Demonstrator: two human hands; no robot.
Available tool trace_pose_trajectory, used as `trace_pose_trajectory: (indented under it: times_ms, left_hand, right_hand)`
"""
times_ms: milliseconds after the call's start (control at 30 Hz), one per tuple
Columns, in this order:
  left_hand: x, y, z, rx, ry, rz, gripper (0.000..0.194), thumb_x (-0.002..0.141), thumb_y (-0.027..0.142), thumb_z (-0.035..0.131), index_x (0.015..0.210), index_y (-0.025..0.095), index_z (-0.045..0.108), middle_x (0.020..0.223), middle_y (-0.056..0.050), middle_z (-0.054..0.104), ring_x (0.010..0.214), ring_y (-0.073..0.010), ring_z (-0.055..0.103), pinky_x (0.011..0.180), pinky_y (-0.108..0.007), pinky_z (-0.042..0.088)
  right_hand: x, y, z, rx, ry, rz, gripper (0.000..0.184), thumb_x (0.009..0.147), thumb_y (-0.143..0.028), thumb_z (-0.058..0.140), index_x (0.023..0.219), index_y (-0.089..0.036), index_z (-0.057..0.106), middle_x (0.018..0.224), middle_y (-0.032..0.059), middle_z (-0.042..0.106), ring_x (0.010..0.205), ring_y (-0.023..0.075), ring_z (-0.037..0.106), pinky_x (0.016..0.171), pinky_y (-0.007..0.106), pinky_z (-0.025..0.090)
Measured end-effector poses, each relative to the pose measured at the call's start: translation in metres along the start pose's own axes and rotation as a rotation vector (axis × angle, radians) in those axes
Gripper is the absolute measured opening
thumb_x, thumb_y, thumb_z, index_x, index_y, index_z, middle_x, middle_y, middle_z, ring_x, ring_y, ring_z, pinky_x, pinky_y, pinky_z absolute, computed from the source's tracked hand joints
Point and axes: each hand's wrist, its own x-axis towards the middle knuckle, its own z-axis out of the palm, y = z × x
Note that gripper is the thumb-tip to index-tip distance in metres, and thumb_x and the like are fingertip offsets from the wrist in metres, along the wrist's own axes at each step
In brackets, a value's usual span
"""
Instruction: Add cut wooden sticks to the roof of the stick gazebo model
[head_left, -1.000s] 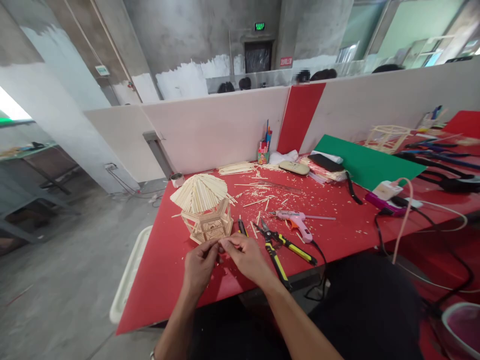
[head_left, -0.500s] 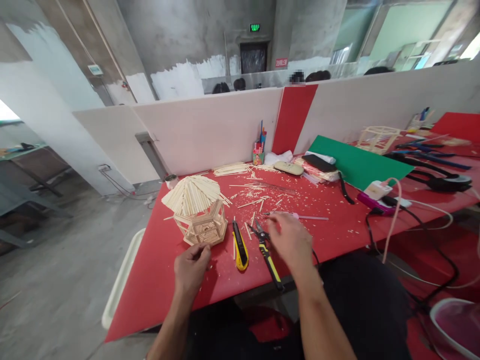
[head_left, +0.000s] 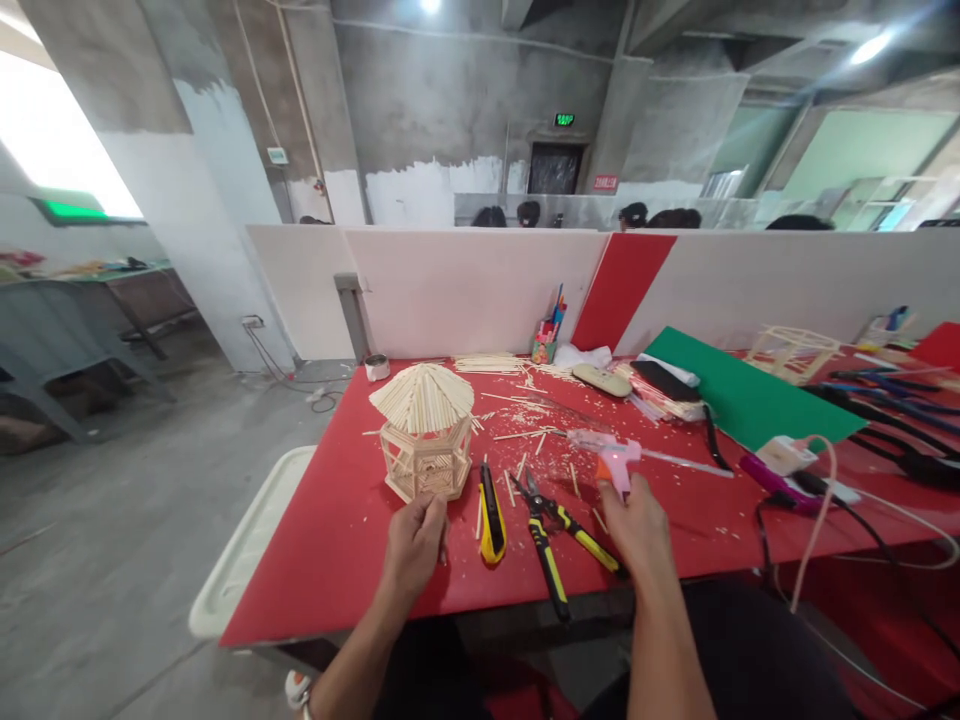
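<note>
My right hand (head_left: 637, 525) is wrapped around the handle of a pink glue gun (head_left: 619, 462), which has a clear glue stick out of its back and its nozzle facing left. My left hand (head_left: 416, 545) is closed in a pinch at the front of the base of a small pavilion model (head_left: 427, 465) built of wooden sticks. What the pinch holds is hidden. A conical stick roof (head_left: 424, 395) tops the model. Between my hands lie a yellow and black utility knife (head_left: 491, 520) and yellow-handled pruning shears (head_left: 551, 545), their handles spread.
Loose sticks (head_left: 491, 363) and scraps lie across the red table (head_left: 315, 570). Behind are a pen cup (head_left: 544, 345), an eyeglass case (head_left: 602, 380) and a low white partition (head_left: 465, 290). To the right are a green board (head_left: 750, 390) and a power strip (head_left: 772, 480) with cables.
My right hand has gripped the glue gun and raised it, moving right of the shears. My left hand stays pinched by the model's base. The camera view has tilted up.
</note>
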Motion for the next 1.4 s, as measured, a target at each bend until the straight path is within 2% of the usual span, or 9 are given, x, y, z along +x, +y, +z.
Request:
trace_pose_trajectory:
  times_ms: [167, 233, 367, 533, 700, 900, 1033, 1200, 1400]
  left_hand:
    - [0.000, -0.001, 0.001, -0.011, 0.130, 0.150, 0.026, 0.069, 0.030, 0.060, 0.051, 0.019, 0.044, 0.055, 0.002, 0.054, 0.048, -0.0085, 0.046, 0.046, -0.019, 0.039]
    - [0.001, -0.003, 0.000, -0.091, 0.142, 0.112, 0.013, 0.064, 0.027, 0.063, 0.064, 0.018, 0.054, 0.064, 0.002, 0.061, 0.046, -0.0077, 0.046, 0.044, -0.019, 0.041]
    - [-0.001, -0.006, -0.008, -0.163, 0.101, 0.012, 0.023, 0.065, 0.034, 0.065, 0.080, 0.016, 0.063, 0.068, -0.001, 0.067, 0.044, -0.0098, 0.050, 0.041, -0.022, 0.045]
    - [-0.005, -0.007, -0.017, -0.176, 0.084, 0.011, 0.026, 0.069, 0.038, 0.063, 0.081, 0.015, 0.065, 0.064, -0.001, 0.066, 0.041, -0.0088, 0.049, 0.041, -0.022, 0.043]
    - [-0.005, -0.007, -0.017, -0.151, 0.125, 0.012, 0.034, 0.075, 0.044, 0.058, 0.093, 0.016, 0.065, 0.046, 0.008, 0.047, 0.036, -0.0091, 0.042, 0.038, -0.020, 0.034]
    - [-0.005, -0.011, -0.019, 0.073, 0.134, 0.090, 0.040, 0.077, 0.049, 0.057, 0.052, 0.018, 0.055, 0.043, 0.005, 0.043, 0.043, -0.0095, 0.040, 0.044, -0.021, 0.031]
    - [0.000, -0.016, -0.024, 0.141, 0.255, 0.217, 0.033, 0.076, 0.042, 0.059, 0.054, 0.019, 0.058, 0.055, 0.001, 0.055, 0.056, -0.0127, 0.052, 0.055, -0.022, 0.041]
    - [0.009, -0.024, -0.028, 0.144, 0.399, 0.234, 0.020, 0.074, 0.038, 0.061, 0.069, 0.019, 0.068, 0.087, -0.007, 0.066, 0.082, -0.0198, 0.064, 0.069, -0.028, 0.051]
    - [0.012, -0.040, -0.022, 0.050, 0.333, 0.169, 0.026, 0.072, 0.035, 0.062, 0.088, 0.017, 0.072, 0.117, -0.015, 0.065, 0.096, -0.0258, 0.066, 0.075, -0.035, 0.054]
  right_hand:
    - [-0.028, -0.050, 0.001, 0.088, -0.009, -0.171, 0.041, 0.088, -0.041, 0.042, 0.118, -0.015, 0.054, 0.089, 0.0100, 0.068, 0.077, 0.0233, 0.064, 0.064, 0.029, 0.041]
    - [-0.038, -0.070, 0.005, 0.153, 0.025, -0.227, 0.040, 0.088, -0.039, 0.042, 0.117, -0.015, 0.054, 0.091, 0.0112, 0.068, 0.078, 0.0244, 0.063, 0.064, 0.030, 0.040]
    - [-0.049, -0.091, 0.013, 0.258, 0.061, -0.248, 0.039, 0.086, -0.036, 0.043, 0.116, -0.013, 0.054, 0.096, 0.0151, 0.067, 0.082, 0.0262, 0.063, 0.068, 0.032, 0.041]
    - [-0.056, -0.088, 0.011, 0.405, 0.005, -0.302, 0.043, 0.083, -0.040, 0.045, 0.116, -0.013, 0.054, 0.103, 0.0153, 0.067, 0.090, 0.0266, 0.063, 0.075, 0.034, 0.045]
    - [-0.065, -0.080, 0.003, 0.606, -0.165, -0.425, 0.037, 0.081, -0.039, 0.048, 0.109, -0.018, 0.058, 0.099, 0.0097, 0.069, 0.087, 0.0228, 0.064, 0.074, 0.030, 0.048]
    - [-0.067, -0.078, 0.025, 0.493, -0.059, -0.295, 0.046, 0.082, -0.042, 0.045, 0.118, -0.014, 0.055, 0.112, 0.0163, 0.065, 0.101, 0.0282, 0.060, 0.086, 0.039, 0.045]
    - [-0.072, -0.084, 0.035, 0.531, -0.064, -0.289, 0.048, 0.085, -0.045, 0.043, 0.119, -0.013, 0.053, 0.114, 0.0174, 0.063, 0.101, 0.0284, 0.060, 0.088, 0.041, 0.046]
    - [-0.080, -0.092, 0.041, 0.470, 0.083, -0.445, 0.043, 0.088, -0.039, 0.040, 0.117, -0.011, 0.056, 0.117, 0.0189, 0.060, 0.112, 0.0290, 0.053, 0.095, 0.043, 0.041]
    - [-0.092, -0.105, 0.031, 0.437, 0.042, -0.640, 0.032, 0.093, -0.034, 0.041, 0.112, -0.019, 0.061, 0.091, 0.0093, 0.060, 0.084, 0.0217, 0.056, 0.077, 0.033, 0.046]
